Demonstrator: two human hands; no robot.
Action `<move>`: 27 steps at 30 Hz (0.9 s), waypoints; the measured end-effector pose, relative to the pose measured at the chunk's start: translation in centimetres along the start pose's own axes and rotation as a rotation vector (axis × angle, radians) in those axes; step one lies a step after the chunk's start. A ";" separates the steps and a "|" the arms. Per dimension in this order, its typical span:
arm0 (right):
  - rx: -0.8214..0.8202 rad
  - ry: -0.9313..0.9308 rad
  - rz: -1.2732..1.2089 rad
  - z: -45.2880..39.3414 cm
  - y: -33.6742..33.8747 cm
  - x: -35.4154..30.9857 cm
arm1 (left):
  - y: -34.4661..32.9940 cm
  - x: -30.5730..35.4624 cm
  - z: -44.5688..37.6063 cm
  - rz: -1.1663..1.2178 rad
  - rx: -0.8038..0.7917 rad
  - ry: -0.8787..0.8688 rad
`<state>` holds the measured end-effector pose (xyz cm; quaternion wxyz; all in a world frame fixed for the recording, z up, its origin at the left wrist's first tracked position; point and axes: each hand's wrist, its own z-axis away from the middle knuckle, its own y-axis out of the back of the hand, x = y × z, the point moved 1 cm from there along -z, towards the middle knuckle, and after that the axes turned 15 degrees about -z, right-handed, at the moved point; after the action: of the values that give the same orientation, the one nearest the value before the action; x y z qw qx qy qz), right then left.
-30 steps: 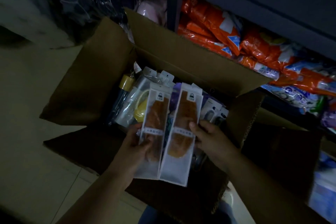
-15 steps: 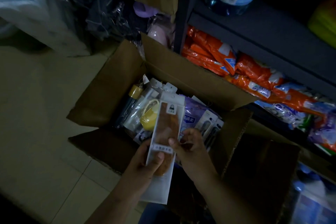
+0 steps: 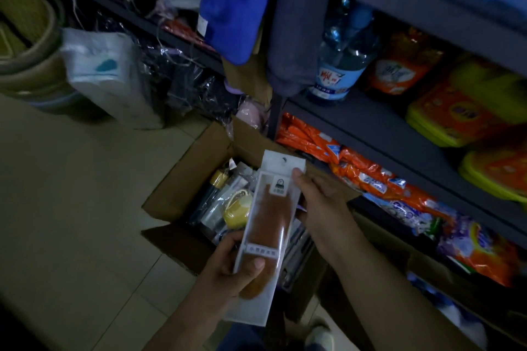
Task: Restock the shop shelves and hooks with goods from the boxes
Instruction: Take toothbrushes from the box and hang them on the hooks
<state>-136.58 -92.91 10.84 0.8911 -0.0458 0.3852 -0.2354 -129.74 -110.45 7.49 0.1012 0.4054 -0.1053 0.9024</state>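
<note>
Dim shop, tiled floor [image 3: 71, 208]; one open box [image 3: 188, 179]. My left hand [image 3: 228, 268] and right hand [image 3: 319, 202] grip one comb pack [image 3: 268, 225].

head view, looking steeply down, close

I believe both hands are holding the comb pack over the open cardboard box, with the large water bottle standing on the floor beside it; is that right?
Not quite: the head view shows the water bottle standing on the shelf, not the floor. The rest holds: the left hand and right hand hold the comb pack over the open cardboard box.
</note>
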 end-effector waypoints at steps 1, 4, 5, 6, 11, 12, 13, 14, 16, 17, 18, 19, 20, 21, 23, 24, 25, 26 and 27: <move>-0.008 0.010 -0.008 0.6 0.0 -0.6 | -0.3 0.5 0.5 -0.001 0.007 0.000; -0.032 0.069 0.010 2.8 0.4 -1.9 | -1.6 1.7 1.8 0.018 -0.006 0.019; -0.041 0.090 0.017 3.6 0.5 -2.2 | -2.1 2.1 2.3 0.029 -0.018 0.032; -0.047 0.103 0.023 4.2 0.6 -2.5 | -2.6 2.5 2.7 0.039 -0.033 0.045; -0.031 0.121 0.068 4.9 1.7 -2.6 | -4.1 2.8 4.0 -0.016 -0.030 0.111; -0.045 0.108 0.076 4.9 2.0 -2.3 | -4.3 2.7 4.0 -0.018 -0.016 0.117; -0.058 0.089 0.098 4.9 2.3 -1.8 | -4.6 2.5 3.9 -0.019 -0.008 0.117; -0.066 0.069 0.124 5.1 2.6 -1.1 | -4.9 2.4 3.9 -0.021 -0.001 0.122; -0.059 0.028 0.149 5.6 3.6 0.8 | -5.4 1.7 3.9 -0.031 0.002 0.144; -0.048 0.007 0.150 5.9 4.1 2.0 | -5.7 1.3 4.0 -0.049 -0.001 0.162; -0.035 -0.013 0.142 6.2 4.6 3.2 | -6.0 0.6 4.0 -0.068 0.001 0.185; -0.015 -0.032 0.126 6.5 5.1 4.3 | -6.3 -0.2 4.0 -0.079 0.003 0.211; 0.012 -0.051 0.108 6.7 5.5 5.1 | -6.5 -0.9 4.1 -0.091 0.008 0.240; 0.035 -0.070 0.094 6.7 5.9 6.0 | -6.7 -1.5 4.2 -0.110 0.012 0.271; 0.050 -0.095 0.091 6.8 6.3 7.2 | -6.7 -2.6 4.5 -0.155 0.019 0.318; 0.047 -0.097 0.096 6.9 6.3 7.5 | -6.6 -3.0 4.6 -0.164 0.026 0.329; 0.047 -0.096 0.100 7.0 6.2 7.8 | -6.4 -3.2 4.7 -0.166 0.035 0.334; 0.052 -0.092 0.103 7.0 6.1 8.0 | -6.2 -3.3 4.8 -0.166 0.049 0.338; 0.054 -0.088 0.102 7.0 6.0 8.1 | -6.1 -3.3 4.8 -0.167 0.057 0.344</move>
<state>-124.56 -91.96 8.77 0.9190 -0.0125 0.3409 -0.1978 -122.53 -106.22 8.82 0.1806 0.2553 -0.0270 0.9494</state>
